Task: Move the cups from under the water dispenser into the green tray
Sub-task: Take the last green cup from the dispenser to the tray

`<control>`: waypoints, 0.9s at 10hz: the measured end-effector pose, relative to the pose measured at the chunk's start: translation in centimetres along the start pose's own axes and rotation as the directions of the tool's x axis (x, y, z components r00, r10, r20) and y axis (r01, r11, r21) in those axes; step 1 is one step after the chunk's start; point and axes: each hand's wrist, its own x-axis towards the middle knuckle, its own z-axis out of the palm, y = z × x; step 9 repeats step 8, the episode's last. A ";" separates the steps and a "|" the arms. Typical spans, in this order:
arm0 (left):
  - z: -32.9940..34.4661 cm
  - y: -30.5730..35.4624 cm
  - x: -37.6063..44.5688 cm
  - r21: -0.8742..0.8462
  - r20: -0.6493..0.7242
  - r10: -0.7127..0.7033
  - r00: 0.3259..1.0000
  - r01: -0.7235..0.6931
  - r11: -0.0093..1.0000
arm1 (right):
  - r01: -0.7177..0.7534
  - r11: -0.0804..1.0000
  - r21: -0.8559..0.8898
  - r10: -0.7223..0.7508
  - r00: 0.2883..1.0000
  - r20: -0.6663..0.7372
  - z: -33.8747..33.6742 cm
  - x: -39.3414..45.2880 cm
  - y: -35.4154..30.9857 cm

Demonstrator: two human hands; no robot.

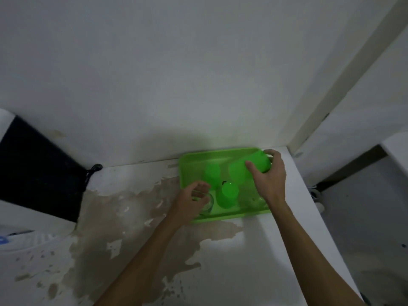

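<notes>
A green tray [223, 154] lies on the white counter against the wall. Inside it stand two upside-down green cups, one at the back left [212, 173] and one near the front middle [227, 194]. My right hand [270, 173] grips a larger green cup [242, 167], tilted on its side over the tray's back right corner. My left hand [191, 200] is wrapped around a clear glass cup [208, 203] at the tray's front left corner; its rim shows below my fingers.
The counter [254, 250] has a large patch of peeled, brownish surface [132, 217] left of the tray. A dark panel [37, 168] with a black cable stands at the far left. The counter's right edge drops off beside a white wall.
</notes>
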 end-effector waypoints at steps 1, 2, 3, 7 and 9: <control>0.4 0.0 2.4 0.024 -0.025 -0.022 0.999 0.023 0.999 | 0.073 0.989 -0.128 -0.072 0.997 0.017 1.1 2.1 1.3; 0.5 -0.6 4.5 0.043 -0.027 -0.042 0.999 0.043 0.998 | 0.106 0.966 -0.236 -0.085 0.992 0.098 2.8 3.4 3.0; 0.4 -1.3 6.0 0.064 -0.032 -0.059 0.998 0.061 0.996 | 0.148 0.936 -0.319 -0.088 0.977 0.193 4.6 4.2 4.8; -0.4 -2.7 7.0 0.051 -0.057 -0.065 0.996 0.068 0.996 | 0.217 0.850 -0.480 -0.053 0.942 0.331 6.8 4.1 6.2; -0.9 -2.2 6.6 0.032 -0.077 -0.040 0.996 0.042 0.999 | 0.202 0.861 -0.466 -0.032 0.937 0.347 6.2 3.8 5.5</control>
